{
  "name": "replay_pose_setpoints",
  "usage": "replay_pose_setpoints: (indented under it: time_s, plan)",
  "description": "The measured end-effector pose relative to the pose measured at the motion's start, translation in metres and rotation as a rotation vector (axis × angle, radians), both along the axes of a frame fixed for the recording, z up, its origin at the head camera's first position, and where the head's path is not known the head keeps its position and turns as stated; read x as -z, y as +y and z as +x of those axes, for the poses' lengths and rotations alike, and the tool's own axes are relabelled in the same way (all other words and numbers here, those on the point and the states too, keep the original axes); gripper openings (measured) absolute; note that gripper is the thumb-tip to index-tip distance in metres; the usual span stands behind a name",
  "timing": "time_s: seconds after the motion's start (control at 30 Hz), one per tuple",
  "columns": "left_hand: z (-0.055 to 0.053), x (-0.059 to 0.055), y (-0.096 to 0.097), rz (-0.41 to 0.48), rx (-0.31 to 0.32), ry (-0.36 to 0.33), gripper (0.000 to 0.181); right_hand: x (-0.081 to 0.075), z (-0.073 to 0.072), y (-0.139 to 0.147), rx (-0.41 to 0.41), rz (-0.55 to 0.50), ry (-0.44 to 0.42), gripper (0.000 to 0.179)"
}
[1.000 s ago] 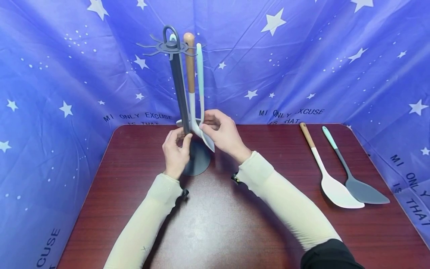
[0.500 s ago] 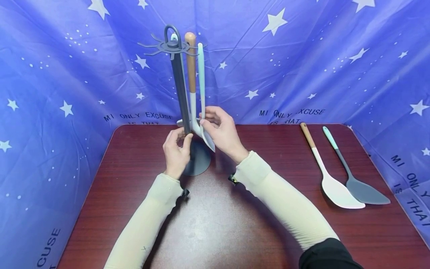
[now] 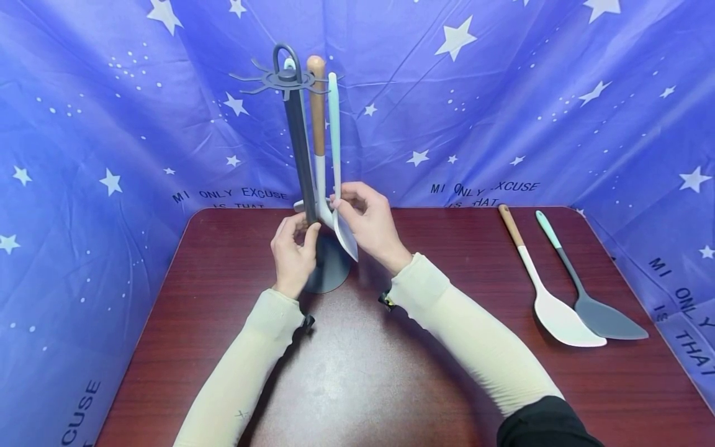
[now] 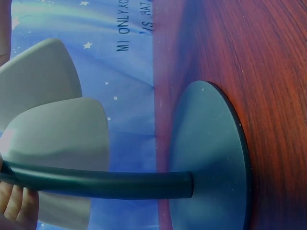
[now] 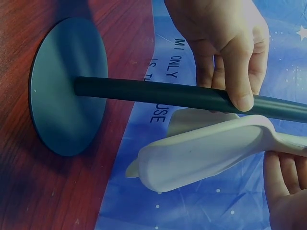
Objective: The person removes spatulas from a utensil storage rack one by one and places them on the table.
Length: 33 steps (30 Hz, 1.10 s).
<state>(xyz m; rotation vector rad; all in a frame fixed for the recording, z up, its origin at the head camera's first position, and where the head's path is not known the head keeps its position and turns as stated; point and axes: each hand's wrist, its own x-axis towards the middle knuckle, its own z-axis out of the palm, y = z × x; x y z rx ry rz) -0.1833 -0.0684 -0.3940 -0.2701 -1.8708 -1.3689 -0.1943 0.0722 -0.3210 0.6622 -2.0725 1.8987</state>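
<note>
A dark utensil stand point(image 3: 298, 149) with a ring of hooks point(image 3: 262, 79) rises from its round base point(image 3: 329, 276). My left hand point(image 3: 293, 251) grips the lower pole, thumb in front. With thumb and fingers, my right hand point(image 3: 371, 217) pinches the neck of a mint-handled spatula point(image 3: 334, 124), upright just right of the pole. Its pale head point(image 5: 206, 148) points down, above the table. Whether the handle's top is on a hook, I cannot tell. Between it and the pole hangs a wooden-handled utensil point(image 3: 316, 112); behind the pole shows another mint handle point(image 3: 288, 64).
On the right of the reddish-brown table point(image 3: 223, 347) lie a white turner point(image 3: 558, 316) with a wooden handle and a dark grey turner point(image 3: 609, 318) with a mint handle, their heads overlapping. A blue star-printed curtain point(image 3: 503, 93) surrounds the table's back and sides.
Over the last half second my right hand and the mint-handled spatula have dropped slightly, after a small rise before that. My left hand has stayed on the pole.
</note>
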Motion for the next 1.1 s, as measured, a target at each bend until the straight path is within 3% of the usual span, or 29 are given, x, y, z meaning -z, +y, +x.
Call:
replay_pose_setpoints:
  time_s: [0.5, 1.1]
  plan:
    - [0.001, -0.001, 0.0, -0.007, -0.006, 0.003, 0.016, 0.001, 0.005, 0.002, -0.015, -0.024, 0.026, 0.017]
    - [0.0, 0.0, 0.0, -0.009, 0.005, 0.006, 0.016, -0.004, 0.018, 0.008, 0.013, 0.053, 0.028, 0.017]
